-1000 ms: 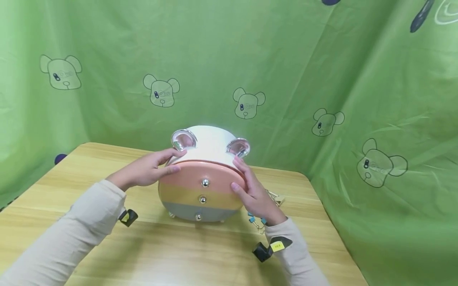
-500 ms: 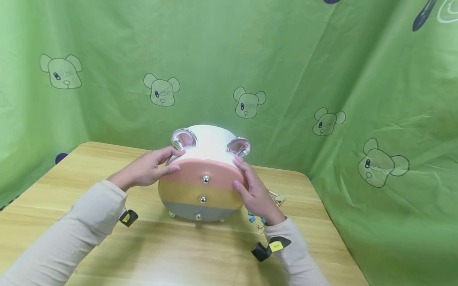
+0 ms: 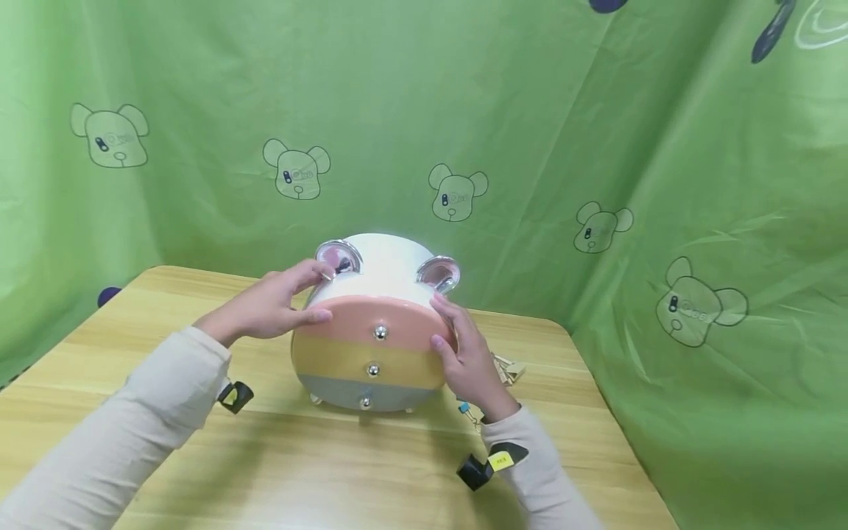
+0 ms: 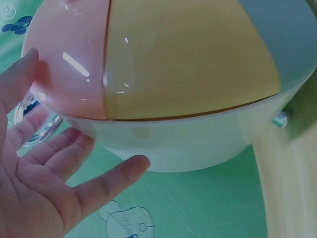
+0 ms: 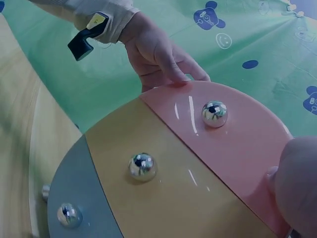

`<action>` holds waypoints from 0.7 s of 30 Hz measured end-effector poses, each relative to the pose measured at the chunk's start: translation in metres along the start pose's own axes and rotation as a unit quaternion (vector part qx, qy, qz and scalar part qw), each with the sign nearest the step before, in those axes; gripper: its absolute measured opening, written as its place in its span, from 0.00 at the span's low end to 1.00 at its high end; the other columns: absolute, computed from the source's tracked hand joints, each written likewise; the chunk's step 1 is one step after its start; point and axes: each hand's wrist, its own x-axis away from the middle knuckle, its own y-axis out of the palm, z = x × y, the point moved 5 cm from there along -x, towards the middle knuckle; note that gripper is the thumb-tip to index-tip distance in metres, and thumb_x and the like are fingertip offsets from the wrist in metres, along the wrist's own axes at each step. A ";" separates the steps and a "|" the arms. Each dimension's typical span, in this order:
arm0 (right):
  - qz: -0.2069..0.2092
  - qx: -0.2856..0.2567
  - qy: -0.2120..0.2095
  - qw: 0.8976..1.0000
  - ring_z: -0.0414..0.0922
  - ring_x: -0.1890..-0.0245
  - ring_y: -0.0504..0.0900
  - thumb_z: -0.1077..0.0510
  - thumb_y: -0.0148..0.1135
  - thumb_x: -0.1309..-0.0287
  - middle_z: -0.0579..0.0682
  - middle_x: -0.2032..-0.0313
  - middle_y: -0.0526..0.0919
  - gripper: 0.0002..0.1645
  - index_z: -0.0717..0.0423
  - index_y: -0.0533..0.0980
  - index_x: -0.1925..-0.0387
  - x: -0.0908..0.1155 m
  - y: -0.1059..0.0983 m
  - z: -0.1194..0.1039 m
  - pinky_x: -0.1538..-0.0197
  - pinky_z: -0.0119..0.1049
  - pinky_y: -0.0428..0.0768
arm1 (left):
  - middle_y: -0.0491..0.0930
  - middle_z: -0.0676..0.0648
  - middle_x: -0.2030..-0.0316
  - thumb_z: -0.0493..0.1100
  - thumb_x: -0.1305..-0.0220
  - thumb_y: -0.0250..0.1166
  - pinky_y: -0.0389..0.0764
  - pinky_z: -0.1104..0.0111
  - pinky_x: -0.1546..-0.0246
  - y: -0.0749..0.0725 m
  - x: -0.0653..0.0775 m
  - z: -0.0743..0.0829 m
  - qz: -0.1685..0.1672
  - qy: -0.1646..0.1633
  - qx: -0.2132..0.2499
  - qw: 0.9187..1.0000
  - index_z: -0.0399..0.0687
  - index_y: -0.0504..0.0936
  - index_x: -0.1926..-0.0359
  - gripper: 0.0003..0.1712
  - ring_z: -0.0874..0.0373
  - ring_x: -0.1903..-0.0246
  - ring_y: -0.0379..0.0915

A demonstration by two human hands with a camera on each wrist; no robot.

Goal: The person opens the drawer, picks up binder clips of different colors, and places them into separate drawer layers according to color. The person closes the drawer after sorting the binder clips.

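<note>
A small three-drawer storage box [image 3: 344, 359] with a white body and chrome-rimmed ears stands upright on the table. Its pink top drawer [image 3: 351, 316], yellow middle and grey-blue bottom drawers each carry a silver ball knob, and all sit flush. My left hand [image 3: 271, 302] is at the upper left corner, thumb at the pink drawer's edge and fingers by the left ear. In the left wrist view the fingers of the left hand [image 4: 54, 178] are spread loosely beside the white side. My right hand [image 3: 472, 361] holds the upper right corner, thumb on the pink front, fingers along the white body.
Metal binder clips [image 3: 509, 369], gold and blue, lie on the wooden table [image 3: 318, 471] behind my right wrist, partly hidden by it. A green curtain [image 3: 371, 96] with bear heads encloses the back and sides.
The pink drawer stood slightly proud of the box and has gone in flush. My left fingers have lifted a little from the white top toward the ear. The right hand stays on its corner.
</note>
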 end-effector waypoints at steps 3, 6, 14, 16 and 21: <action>0.008 -0.012 0.004 1.000 0.52 0.31 0.60 0.76 0.54 0.41 0.57 0.31 0.63 0.32 0.64 0.64 0.34 0.000 0.001 -0.001 0.29 0.46 0.56 | 0.64 0.31 0.35 0.54 0.43 0.71 0.65 0.36 0.44 -0.006 -0.002 0.005 0.007 -0.008 -0.010 1.000 0.49 0.58 0.31 0.45 0.35 0.38 0.63; 0.017 -0.028 0.011 0.999 0.53 0.31 0.60 0.77 0.54 0.43 0.58 0.32 0.64 0.32 0.64 0.65 0.35 0.000 0.002 -0.002 0.29 0.46 0.56 | 0.62 0.30 0.34 0.51 0.47 0.75 0.66 0.35 0.45 -0.010 -0.004 0.009 0.018 -0.014 -0.015 1.000 0.53 0.53 0.29 0.52 0.32 0.38 0.62; 0.030 -0.045 0.029 0.998 0.56 0.33 0.64 0.78 0.56 0.45 0.58 0.33 0.66 0.30 0.64 0.68 0.40 -0.001 -0.001 -0.005 0.32 0.48 0.61 | 0.57 0.33 0.31 0.47 0.58 0.81 0.58 0.36 0.38 -0.017 -0.015 0.020 0.041 -0.001 -0.019 0.999 0.54 0.46 0.26 0.66 0.35 0.34 0.55; 0.040 -0.044 0.029 0.998 0.56 0.34 0.65 0.78 0.57 0.46 0.58 0.34 0.67 0.28 0.64 0.70 0.42 -0.001 -0.003 -0.007 0.32 0.49 0.62 | 0.55 0.35 0.30 0.47 0.59 0.81 0.59 0.38 0.38 -0.017 -0.019 0.023 0.035 0.001 -0.024 0.999 0.55 0.46 0.26 0.66 0.36 0.34 0.55; 0.103 -0.015 -0.007 0.995 0.54 0.41 0.72 0.76 0.60 0.48 0.61 0.44 0.75 0.22 0.66 0.72 0.50 0.001 -0.007 -0.018 0.37 0.47 0.70 | 0.51 0.37 0.28 0.50 0.59 0.81 0.59 0.38 0.38 -0.017 -0.025 0.029 0.017 0.011 -0.030 0.999 0.56 0.46 0.25 0.67 0.37 0.33 0.54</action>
